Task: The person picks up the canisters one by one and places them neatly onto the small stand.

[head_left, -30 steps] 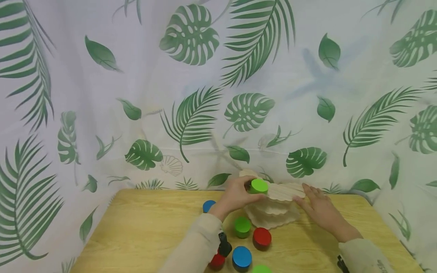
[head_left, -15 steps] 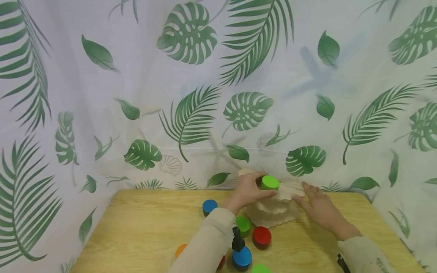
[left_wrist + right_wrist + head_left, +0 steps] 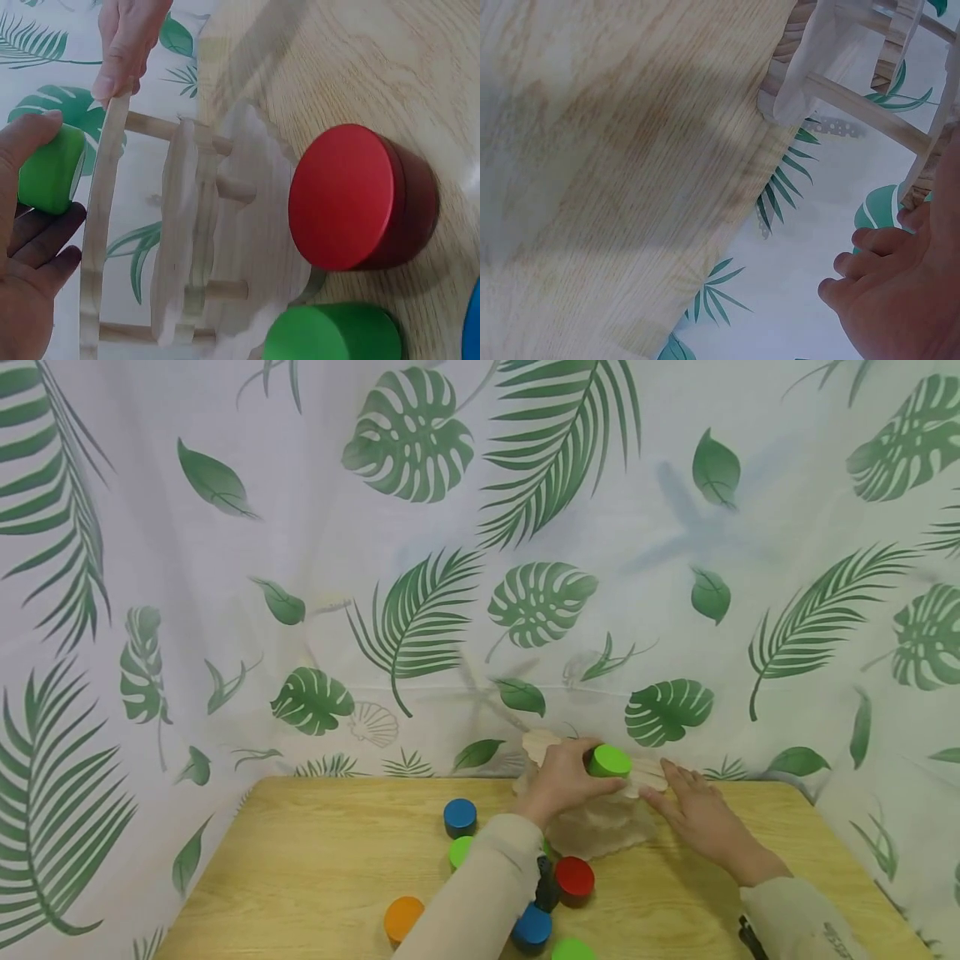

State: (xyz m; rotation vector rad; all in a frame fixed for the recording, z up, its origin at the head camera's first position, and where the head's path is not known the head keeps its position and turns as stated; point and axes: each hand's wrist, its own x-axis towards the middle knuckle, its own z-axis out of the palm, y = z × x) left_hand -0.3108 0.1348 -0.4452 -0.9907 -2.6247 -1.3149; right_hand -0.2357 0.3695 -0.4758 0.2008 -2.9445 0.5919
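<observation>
My left hand (image 3: 566, 781) pinches a green round tin (image 3: 612, 762) between thumb and fingers, close over the top tier of a wooden tiered stand (image 3: 603, 835). In the left wrist view the green tin (image 3: 52, 171) has its pale underside facing the top board (image 3: 105, 217). My right hand (image 3: 705, 818) holds the right end of that board, thumb at the front corner and fingers farther back. In the right wrist view one fingertip of the right hand (image 3: 907, 277) meets the board's edge. Dowels join the wavy-edged tiers.
In front of the stand are a red tin (image 3: 575, 881), a blue tin (image 3: 532, 929) and a green tin (image 3: 573, 950). To the left are another blue tin (image 3: 460, 817), a partly hidden green one (image 3: 460, 852) and an orange one (image 3: 403, 917). A leaf-printed curtain (image 3: 450, 635) hangs behind the table (image 3: 315, 852).
My left hand has carried the green tin rightward along the top tier. The left sleeve moved with it, uncovering the orange tin and another green one. The right hand has stayed put.
</observation>
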